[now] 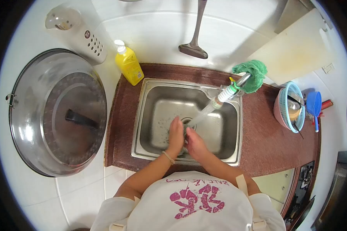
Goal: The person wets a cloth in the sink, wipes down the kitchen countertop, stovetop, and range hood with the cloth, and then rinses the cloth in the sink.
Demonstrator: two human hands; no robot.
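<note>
Water runs from the faucet down into the steel sink. Over the drain, my left hand and my right hand are close together, palms facing each other, in the stream. The fingers of my left hand point up and lie pressed together, with a bracelet at the wrist. Fingers of my right hand are partly hidden and blurred by the water. No object shows between the hands. A green cloth hangs over the faucet's top.
A yellow pump bottle stands behind the sink's left corner. A large glass lid is at the left. Baskets with utensils, a blue scoop and a cutting board are at the right. A ladle hangs behind.
</note>
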